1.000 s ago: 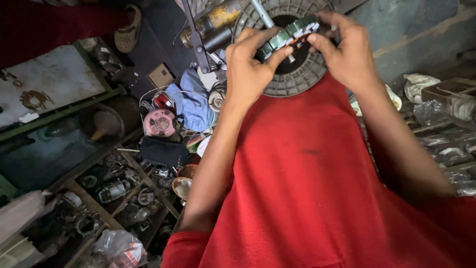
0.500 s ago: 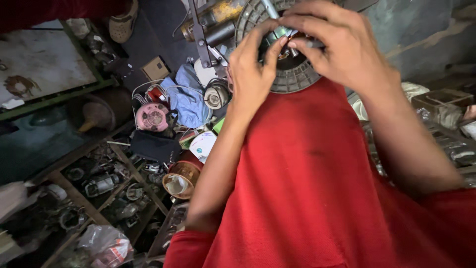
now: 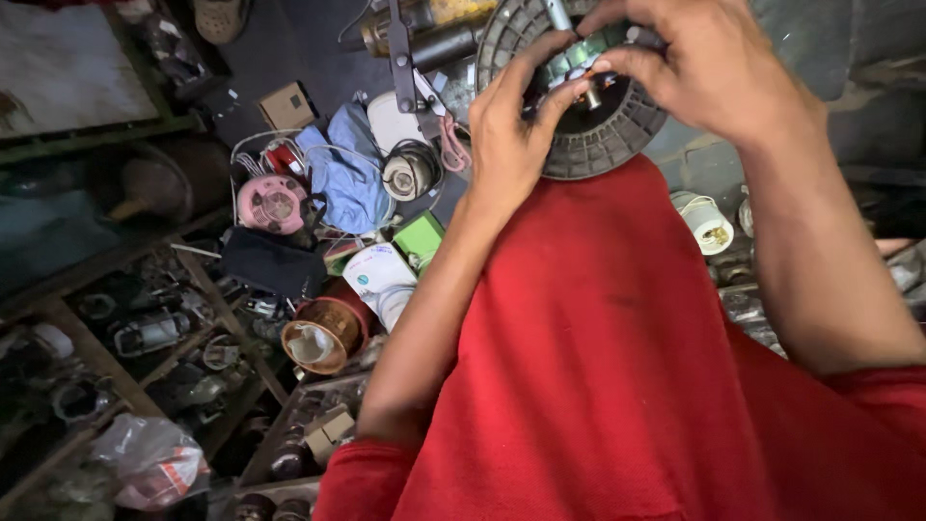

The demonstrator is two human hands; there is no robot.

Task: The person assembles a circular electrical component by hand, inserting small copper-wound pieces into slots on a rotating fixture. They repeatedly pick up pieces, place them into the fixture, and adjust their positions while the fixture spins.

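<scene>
1. Motor housing (image 3: 593, 145), a round grey ribbed disc, sits at the far edge of the lap on the red cloth (image 3: 617, 367), between both hands, top centre of the view.
2. Nearest to it, the left hand (image 3: 506, 145) grips the disc's left rim, thumb and forefinger closed toward the hub; it looks clamped on the housing, steadying it.
3. Just beyond, the right hand (image 3: 704, 68) arches over the far right rim, its fingertips pinched together on a small metal part (image 3: 584, 72) at the centre. What exactly it pinches is hard to tell, since the fingers cover most of it.
4. To do this well, I judge the left hand should hold the rim firm against the lap so the disc cannot turn, while the right works the small part with light, square pressure and no sideways prying.
5. The disc lies tilted, its open face toward the camera. Its shaft (image 3: 558, 13) runs through the hub and points away, up and far, which is its long axis.
6. Left of the lap, well apart, lie a blue rag (image 3: 347, 178) and a pink round part (image 3: 273, 203).
</scene>
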